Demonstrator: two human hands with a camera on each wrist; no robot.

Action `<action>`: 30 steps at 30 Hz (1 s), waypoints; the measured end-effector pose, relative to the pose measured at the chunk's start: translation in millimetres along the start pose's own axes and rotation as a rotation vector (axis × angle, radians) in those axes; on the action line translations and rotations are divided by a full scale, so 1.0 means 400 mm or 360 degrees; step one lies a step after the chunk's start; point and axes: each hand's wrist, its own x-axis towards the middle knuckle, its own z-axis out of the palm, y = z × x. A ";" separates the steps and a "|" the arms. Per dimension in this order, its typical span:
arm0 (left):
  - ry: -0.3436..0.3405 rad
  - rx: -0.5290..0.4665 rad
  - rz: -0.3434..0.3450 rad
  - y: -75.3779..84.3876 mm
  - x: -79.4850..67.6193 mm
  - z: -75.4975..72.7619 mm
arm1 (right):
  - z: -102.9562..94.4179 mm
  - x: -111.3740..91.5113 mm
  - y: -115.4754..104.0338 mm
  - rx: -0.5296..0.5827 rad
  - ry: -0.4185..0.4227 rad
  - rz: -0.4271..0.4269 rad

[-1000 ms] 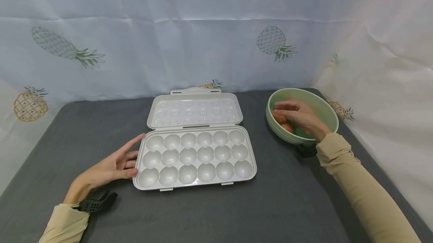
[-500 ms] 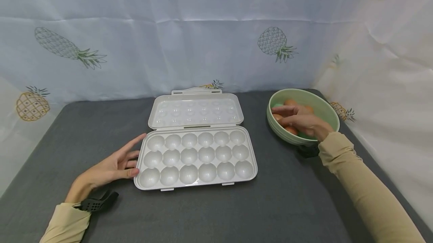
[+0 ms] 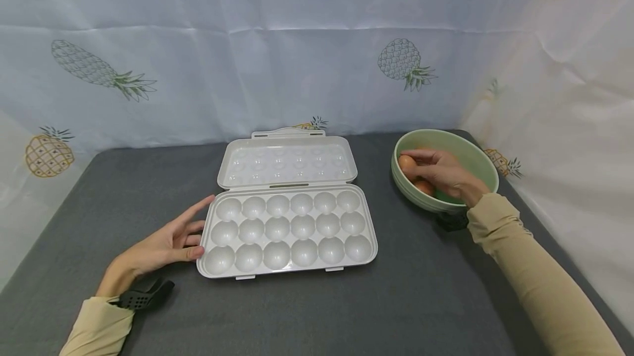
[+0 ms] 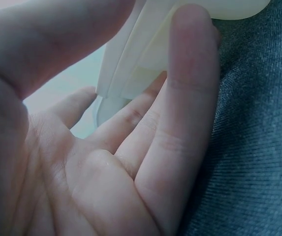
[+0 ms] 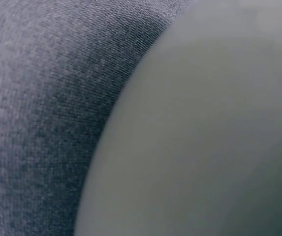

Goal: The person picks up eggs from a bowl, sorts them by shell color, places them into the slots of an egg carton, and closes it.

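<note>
My right hand [image 3: 443,173] reaches over the near rim of a pale green bowl [image 3: 477,166] and pinches a brown egg [image 3: 408,164] between thumb and fingers. Another brown egg [image 3: 425,187] lies below that hand; the rest of the bowl's contents are mostly hidden by it. In the right wrist view the bowl's outer wall [image 5: 190,137] blocks the hand and egg. My left hand [image 3: 160,243] rests against the left edge of an opened white egg box [image 3: 286,243], fingers loosely extended. In the left wrist view its fingers [image 4: 185,98] touch the box's side [image 4: 131,49].
The egg box's lid [image 3: 287,162] lies folded back behind its base, and all the base's cups are empty. Dark grey cloth [image 3: 317,312] covers the table. A pineapple-print curtain [image 3: 277,70] hangs behind it and along the right side.
My right hand has moved within the bowl, settling its fingers on a brown egg and lifting it slightly near the left rim. The left hand and egg box stay in place.
</note>
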 end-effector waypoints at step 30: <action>0.0073 0.0113 -0.0074 0.002 -0.005 0.000 | 0.039 -0.033 -0.100 0.0266 -0.0024 -0.0414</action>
